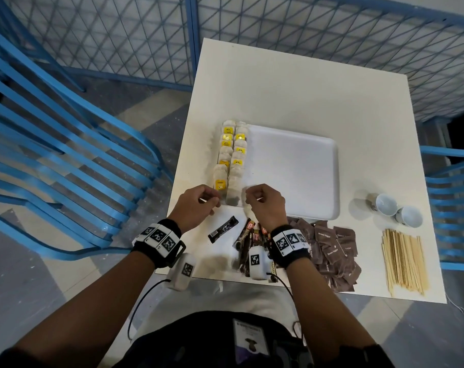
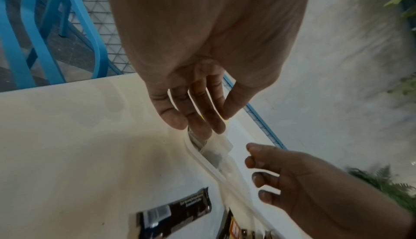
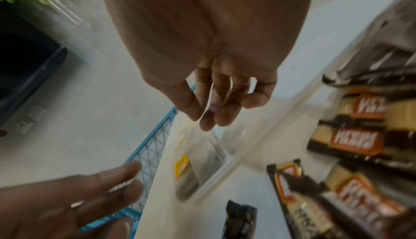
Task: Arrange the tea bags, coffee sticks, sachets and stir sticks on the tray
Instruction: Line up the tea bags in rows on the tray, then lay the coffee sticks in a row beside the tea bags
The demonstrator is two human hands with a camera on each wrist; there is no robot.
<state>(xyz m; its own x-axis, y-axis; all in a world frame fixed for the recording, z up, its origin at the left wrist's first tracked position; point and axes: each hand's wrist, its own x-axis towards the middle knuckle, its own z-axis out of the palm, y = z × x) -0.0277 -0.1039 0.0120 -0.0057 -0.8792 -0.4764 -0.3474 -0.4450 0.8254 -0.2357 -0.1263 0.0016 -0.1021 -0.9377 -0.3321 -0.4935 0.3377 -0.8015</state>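
Desk (image 1: pixel 292 83): smooth white laminate, square; anything nudged at the 6 o'clock edge can be slid off. Tray (image 1: pixel 292 166): white, matte, foam-like, rounded corners, low rim, probably light, so it is likely to be shoved if the rim is caught by a wrist. Tea bags (image 1: pixel 232 155): two overlapped rows laid along the tray's 9 o'clock side, thin porous paper pouches with yellow tags; the shingled rows can be fanned out or dragged by one snagged tag or string. Sachets (image 1: pixel 334 251): a loose heap of flat brown paper squares at the tray's 5 o'clock, easily scattered. Stir sticks (image 1: pixel 403 261): thin pale wooden strips, unbound, at the desk's 4 o'clock corner; spill risk if grabbed as a bundle. Coffee sticks (image 1: pixel 249 235): glossy, slippery foil tubes at the tray's 7 o'clock, under the right wrist and liable to be swept by it. Left hand (image 1: pixel 196 205) and right hand (image 1: pixel 265 205): both held over the rows' 6 o'clock end, fingers loosely bent, nothing gripped; the left fingertips are set by the nearest bag, contact cannot be confirmed.
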